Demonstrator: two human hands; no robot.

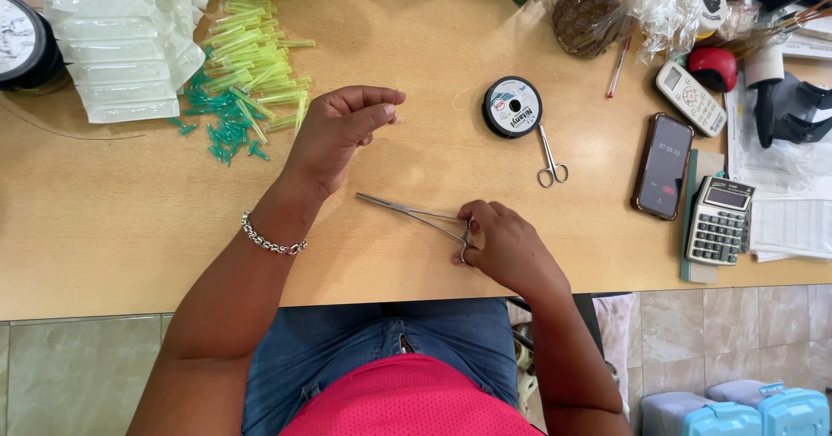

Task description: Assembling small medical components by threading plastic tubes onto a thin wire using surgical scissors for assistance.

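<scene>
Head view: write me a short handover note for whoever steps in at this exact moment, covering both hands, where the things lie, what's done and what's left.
Left hand: raised over the wooden table, fingertips pinched together on a fine, barely visible thread.
Right hand: fingers in the rings of the needle holder forceps, whose tips point left, towards the left hand, low over the table.
Nearby: thread spool with small scissors beside it; a pile of yellow-green and teal plastic tubes at upper left, next to stacked clear packets.
Done: thread in hand, forceps gripped.
Left: the forceps tips are not yet at the thread.
</scene>
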